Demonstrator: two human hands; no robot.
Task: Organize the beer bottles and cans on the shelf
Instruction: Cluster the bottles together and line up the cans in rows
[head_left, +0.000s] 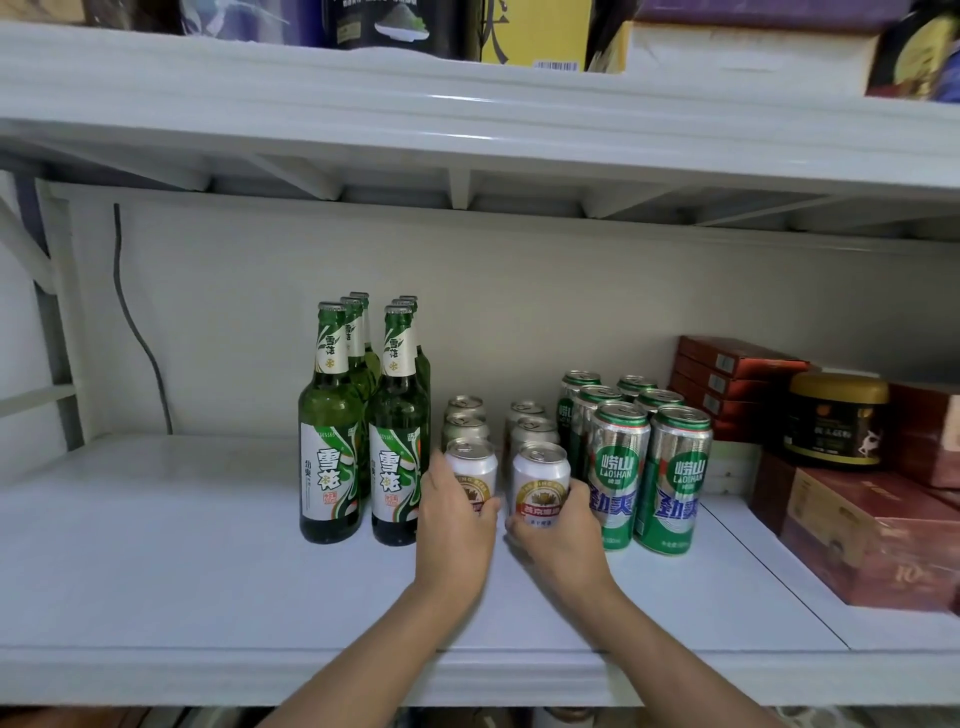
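A glossy white shelf board is backed by a pale wall under a second white shelf. Upon it, green glass beer bottles, short silver cans and tall green cans are ranged upright in rows. The front silver cans are clasped: one by the left hand, one by the right hand. Red cartons are stacked rightward

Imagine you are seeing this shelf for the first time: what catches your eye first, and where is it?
Two hands meet at the centre of the white shelf: the left hand wraps one small white can, the right hand another. Tall green bottles stand in two rows to their left, and green-and-silver cans to their right.
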